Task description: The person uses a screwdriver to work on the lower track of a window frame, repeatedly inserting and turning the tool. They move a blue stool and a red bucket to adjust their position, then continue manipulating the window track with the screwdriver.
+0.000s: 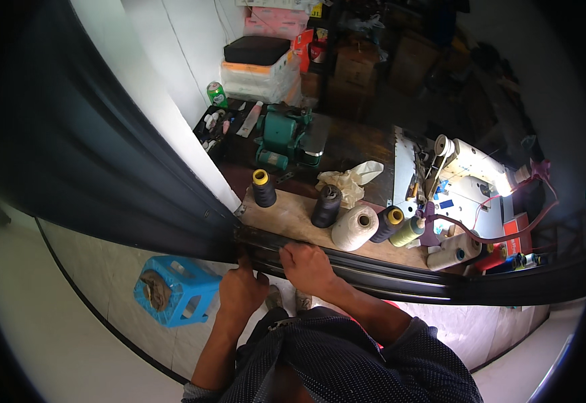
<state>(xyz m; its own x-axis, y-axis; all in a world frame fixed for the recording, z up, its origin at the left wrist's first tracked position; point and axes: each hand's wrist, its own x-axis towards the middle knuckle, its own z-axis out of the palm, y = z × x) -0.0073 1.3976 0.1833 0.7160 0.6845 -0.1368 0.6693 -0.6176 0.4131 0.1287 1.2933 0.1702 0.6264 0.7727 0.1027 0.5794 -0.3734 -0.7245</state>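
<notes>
A long dark rail (387, 277), like a window or door frame, runs across in front of me and meets a dark upright panel (105, 154) on the left. My left hand (242, 290) is at that corner, its index finger stretched up against the rail and its thumb apart; nothing shows in it. Close by on its right, my right hand (305, 267) has its fingers curled onto the rail's near edge. The fingertips are partly hidden. Just beyond the rail, a wooden board (283, 211) bears a white thread cone (355, 228) and a dark thread spool (263, 188).
Several more thread cones (446, 258) line the board's right. Behind stand a lit sewing machine (477, 164), a green motor-like machine (283, 131) and crumpled cream cloth (348, 185). A blue stool (202, 292) is on the floor at left. Stacked boxes (259, 77) rise at the back.
</notes>
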